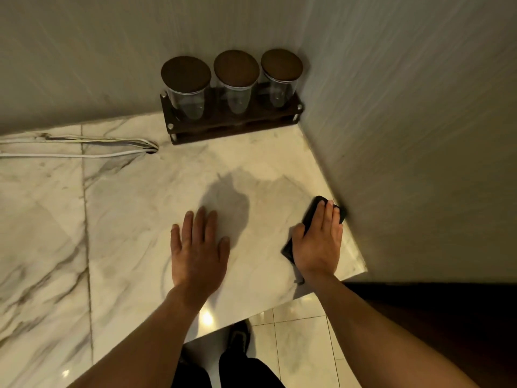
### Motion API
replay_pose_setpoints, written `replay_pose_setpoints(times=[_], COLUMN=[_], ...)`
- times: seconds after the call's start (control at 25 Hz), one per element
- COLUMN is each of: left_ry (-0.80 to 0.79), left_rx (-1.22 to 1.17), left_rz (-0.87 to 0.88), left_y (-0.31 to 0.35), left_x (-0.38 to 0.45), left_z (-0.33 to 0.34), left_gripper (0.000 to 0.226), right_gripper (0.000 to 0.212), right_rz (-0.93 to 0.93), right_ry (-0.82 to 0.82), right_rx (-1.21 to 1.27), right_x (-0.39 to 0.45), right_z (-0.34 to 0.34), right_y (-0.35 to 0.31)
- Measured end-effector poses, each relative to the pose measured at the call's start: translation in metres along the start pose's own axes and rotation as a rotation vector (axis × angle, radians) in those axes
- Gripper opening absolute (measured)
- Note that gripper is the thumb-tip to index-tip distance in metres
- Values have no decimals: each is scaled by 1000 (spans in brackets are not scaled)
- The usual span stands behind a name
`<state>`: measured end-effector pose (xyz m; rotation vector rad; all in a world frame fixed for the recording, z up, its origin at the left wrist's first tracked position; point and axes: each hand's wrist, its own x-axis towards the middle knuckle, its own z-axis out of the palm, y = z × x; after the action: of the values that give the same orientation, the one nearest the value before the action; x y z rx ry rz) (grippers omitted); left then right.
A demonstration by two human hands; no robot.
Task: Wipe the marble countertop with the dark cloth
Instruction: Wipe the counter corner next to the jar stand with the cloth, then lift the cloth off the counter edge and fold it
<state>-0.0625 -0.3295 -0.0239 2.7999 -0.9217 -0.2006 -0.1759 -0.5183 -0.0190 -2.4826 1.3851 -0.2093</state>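
I look down on the marble table [134,208], white with grey veins and a thin seam between 2 slabs. My right hand [317,243] lies flat on the dark cloth [313,217] and presses it on the stone; this grip is not closed around the cloth, the fingers are stretched out over it. The cloth sits at the right edge of the table, touching the grey wall [419,135] there, and its dark ends show past the fingertips and beside the thumb. My left hand [200,247] rests palm down on the bare marble, fingers spread, holding nothing, well apart from the cloth. Its shadow falls on the stone in front of it.

In the far corner stands a dark wooden rack [235,127] with 3 clear glass jars [236,82], each with a round brown lid. The rack touches the back wall. I search for writing, brands or labels on the jars and the rack, but I can read none. On the left, white cables [78,148] run over the marble and go down into a small hole in it. Below the table edge I see glossy floor tiles [296,345], dark trousers and 1 dark shoe [237,338].
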Motion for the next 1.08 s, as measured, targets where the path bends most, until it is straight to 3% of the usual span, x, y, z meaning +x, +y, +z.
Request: replay_pose_setpoints(times=[0.84,0.96,1.08], left_ry=[33,34,-6], left_rx=[-242,-274,-334], left_rz=[3,14,58], left_y=[-23,-27,-27], left_x=[-92,-106,-119], left_z=[-39,-48,-54], left_gripper=[61,60,60], right_gripper=[56,53,46], right_rz=[247,430,799], right_ry=[106,107,41], right_rx=[197,387,765], right_x=[-80,-97,-116], right_z=[-14,-20,-30], right_y=[43,40,30])
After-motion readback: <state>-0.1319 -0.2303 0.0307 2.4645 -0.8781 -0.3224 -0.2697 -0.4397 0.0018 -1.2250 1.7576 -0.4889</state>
